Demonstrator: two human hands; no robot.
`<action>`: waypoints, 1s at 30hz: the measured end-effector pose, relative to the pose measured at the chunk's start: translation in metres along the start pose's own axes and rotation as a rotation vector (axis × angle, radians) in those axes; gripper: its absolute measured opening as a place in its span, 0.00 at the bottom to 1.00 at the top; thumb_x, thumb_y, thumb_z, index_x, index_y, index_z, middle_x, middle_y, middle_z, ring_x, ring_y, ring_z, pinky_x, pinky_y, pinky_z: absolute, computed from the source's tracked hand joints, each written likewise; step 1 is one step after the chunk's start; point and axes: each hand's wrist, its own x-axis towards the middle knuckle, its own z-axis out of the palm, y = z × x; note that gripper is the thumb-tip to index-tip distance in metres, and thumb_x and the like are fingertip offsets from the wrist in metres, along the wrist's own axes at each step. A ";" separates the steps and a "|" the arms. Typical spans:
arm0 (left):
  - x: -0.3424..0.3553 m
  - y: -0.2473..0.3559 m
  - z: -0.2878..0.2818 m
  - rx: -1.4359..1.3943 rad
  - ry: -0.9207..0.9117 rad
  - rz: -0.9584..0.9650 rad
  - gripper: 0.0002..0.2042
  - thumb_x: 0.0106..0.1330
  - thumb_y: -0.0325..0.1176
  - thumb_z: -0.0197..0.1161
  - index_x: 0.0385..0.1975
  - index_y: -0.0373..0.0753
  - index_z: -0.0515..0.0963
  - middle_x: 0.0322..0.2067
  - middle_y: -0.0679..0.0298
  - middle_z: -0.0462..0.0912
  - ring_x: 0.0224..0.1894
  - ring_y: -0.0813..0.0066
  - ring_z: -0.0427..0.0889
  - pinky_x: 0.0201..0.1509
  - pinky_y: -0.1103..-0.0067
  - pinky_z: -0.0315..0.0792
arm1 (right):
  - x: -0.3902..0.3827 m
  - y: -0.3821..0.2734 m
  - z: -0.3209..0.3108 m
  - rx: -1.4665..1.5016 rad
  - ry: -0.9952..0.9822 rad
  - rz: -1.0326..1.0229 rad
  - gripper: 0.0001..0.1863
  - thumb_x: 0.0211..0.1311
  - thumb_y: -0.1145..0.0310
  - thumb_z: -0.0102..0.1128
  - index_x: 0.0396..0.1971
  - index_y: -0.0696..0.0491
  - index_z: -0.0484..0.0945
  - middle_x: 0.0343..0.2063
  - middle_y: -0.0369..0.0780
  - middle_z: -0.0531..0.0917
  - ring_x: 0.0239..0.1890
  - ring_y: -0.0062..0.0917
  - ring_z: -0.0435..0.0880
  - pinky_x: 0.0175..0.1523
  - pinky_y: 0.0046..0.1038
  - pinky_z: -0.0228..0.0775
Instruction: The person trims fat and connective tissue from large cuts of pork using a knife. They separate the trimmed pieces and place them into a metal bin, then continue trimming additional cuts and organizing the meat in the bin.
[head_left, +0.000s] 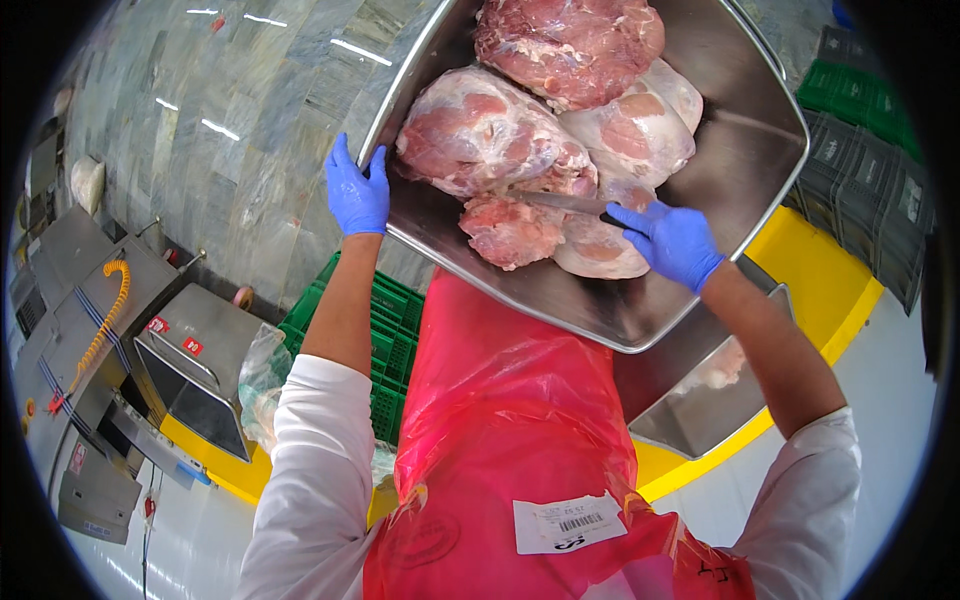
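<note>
My right hand (676, 240), in a blue glove, is wrapped round the dark handle of a knife (560, 201). The blade points left and lies against the meat in a large steel tub (745, 150). Several big raw cuts fill its left and middle: a pale, fatty piece (485, 130), a darker red one (570, 45) at the far end, and a smaller pink one (512, 232) just below the blade. At the tub's left rim is my left hand (358, 195), also blue-gloved, with thumb and fingers apart.
Green crates (385, 345) stand below the tub on the left. Dark crates (865, 190) and a green one (860, 100) are stacked at the right. Under my right forearm is another steel container (690, 415) beside a yellow edge (810, 275). Steel machinery (95, 330) occupies the left.
</note>
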 end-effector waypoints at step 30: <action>0.002 0.007 -0.003 0.000 0.010 -0.088 0.34 0.67 0.48 0.72 0.68 0.36 0.70 0.62 0.43 0.75 0.61 0.42 0.77 0.63 0.60 0.75 | 0.206 -0.090 -0.117 -0.305 -0.700 -0.284 0.20 0.62 0.71 0.59 0.55 0.48 0.83 0.42 0.48 0.89 0.42 0.46 0.89 0.45 0.45 0.82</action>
